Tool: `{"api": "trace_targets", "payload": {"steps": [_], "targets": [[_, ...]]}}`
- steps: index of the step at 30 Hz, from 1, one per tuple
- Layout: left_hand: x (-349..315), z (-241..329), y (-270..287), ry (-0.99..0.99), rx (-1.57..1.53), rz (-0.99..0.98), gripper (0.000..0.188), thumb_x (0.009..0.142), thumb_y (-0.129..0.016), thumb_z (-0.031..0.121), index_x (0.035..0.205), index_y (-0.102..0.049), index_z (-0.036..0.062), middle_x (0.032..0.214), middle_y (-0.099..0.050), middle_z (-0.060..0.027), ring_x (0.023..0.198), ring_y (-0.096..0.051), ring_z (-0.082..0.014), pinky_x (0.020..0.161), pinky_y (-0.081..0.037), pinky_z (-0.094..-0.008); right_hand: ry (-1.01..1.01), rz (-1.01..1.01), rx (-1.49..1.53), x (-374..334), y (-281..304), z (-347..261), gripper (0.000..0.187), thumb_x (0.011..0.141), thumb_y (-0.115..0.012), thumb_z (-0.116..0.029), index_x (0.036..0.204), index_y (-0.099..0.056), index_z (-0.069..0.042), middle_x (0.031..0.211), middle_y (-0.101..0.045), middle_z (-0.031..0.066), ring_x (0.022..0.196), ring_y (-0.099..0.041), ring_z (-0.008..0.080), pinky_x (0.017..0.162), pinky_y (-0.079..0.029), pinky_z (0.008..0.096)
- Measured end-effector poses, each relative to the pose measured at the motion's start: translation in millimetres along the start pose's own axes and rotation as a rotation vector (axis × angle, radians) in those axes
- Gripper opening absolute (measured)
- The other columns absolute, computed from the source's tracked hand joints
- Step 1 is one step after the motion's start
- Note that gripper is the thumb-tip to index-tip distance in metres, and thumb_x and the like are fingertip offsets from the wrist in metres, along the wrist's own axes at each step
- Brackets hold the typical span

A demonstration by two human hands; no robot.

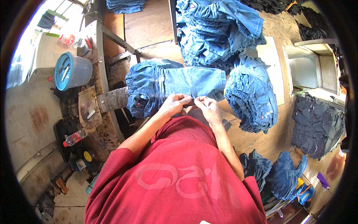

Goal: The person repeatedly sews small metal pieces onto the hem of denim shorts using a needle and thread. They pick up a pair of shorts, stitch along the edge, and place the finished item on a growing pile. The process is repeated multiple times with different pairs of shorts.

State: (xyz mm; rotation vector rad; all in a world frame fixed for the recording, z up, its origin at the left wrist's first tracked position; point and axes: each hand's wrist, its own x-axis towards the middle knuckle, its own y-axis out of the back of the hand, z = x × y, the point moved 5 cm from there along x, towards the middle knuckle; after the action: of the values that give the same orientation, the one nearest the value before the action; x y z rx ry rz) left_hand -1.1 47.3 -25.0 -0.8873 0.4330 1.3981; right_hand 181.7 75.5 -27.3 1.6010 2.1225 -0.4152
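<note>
My left hand (174,104) and my right hand (207,107) meet in front of my body, thumbs and fingers pinched close together. Something small and dark may lie between the fingertips, too small to make out. Just beyond them lies a pile of folded blue denim garments (194,83), its top piece spread flat with a gathered waistband at the left. Beside it on the right, a second bundle of denim garments (251,97) shows bunched elastic waists. Both hands are in front of the nearer edge of the first pile.
A tall denim stack (220,31) stands at the far side. To the left are a lidded plastic bucket (76,71) and a bottle with a red cap (75,137) near a wooden frame. Dark garments (317,125) lie at the right, with more denim (285,175) low on the right.
</note>
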Motion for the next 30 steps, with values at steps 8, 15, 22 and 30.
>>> {"api": "trace_targets", "payload": {"steps": [8, 15, 22, 30], "targets": [[5, 6, -3, -0.059, 0.210, 0.099, 0.017, 0.099, -0.073, 0.024, 0.105, -0.078, 0.0095, 0.093, -0.076, 0.0022, 0.074, -0.064, -0.0053, 0.058, -0.050, -0.0234, 0.057, 0.053, -0.117, -4, -5, -17, 0.017, 0.096, -0.075, -0.018, 0.093, -0.077, -0.002, 0.071, -0.063, -0.0055, 0.067, -0.054, 0.0033, 0.060, -0.042, 0.0256], [3, 0, -5, -0.136, 0.137, 0.110, 0.018, 0.101, -0.070, 0.026, 0.101, -0.077, 0.0086, 0.091, -0.076, 0.0017, 0.068, -0.060, -0.0041, 0.056, -0.048, -0.0238, 0.050, 0.070, -0.006, 2, -6, -10, 0.012, 0.094, -0.075, -0.014, 0.099, -0.077, -0.003, 0.074, -0.068, -0.0050, 0.063, -0.057, 0.0043, 0.060, -0.044, 0.0222], [-5, -6, -2, -0.045, -0.154, 0.117, 0.021, 0.103, -0.068, 0.026, 0.108, -0.072, 0.0052, 0.087, -0.072, -0.0002, 0.059, -0.049, -0.0035, 0.057, -0.048, -0.0258, -0.216, 0.077, 0.448, -1, -8, 7, 0.010, 0.094, -0.077, -0.012, 0.101, -0.075, -0.005, 0.066, -0.051, -0.0114, 0.049, -0.036, -0.0002, 0.047, -0.027, 0.0211], [-3, 12, -6, -0.020, 0.060, 0.025, 0.018, 0.100, -0.073, 0.026, 0.102, -0.076, 0.0086, 0.089, -0.073, 0.0032, 0.064, -0.057, -0.0039, 0.059, -0.049, -0.0242, -0.030, 0.069, -0.026, 1, 0, -4, 0.013, 0.094, -0.078, -0.015, 0.095, -0.079, -0.003, 0.085, -0.076, 0.0019, 0.071, -0.065, 0.0090, 0.069, -0.051, 0.0251]]}}
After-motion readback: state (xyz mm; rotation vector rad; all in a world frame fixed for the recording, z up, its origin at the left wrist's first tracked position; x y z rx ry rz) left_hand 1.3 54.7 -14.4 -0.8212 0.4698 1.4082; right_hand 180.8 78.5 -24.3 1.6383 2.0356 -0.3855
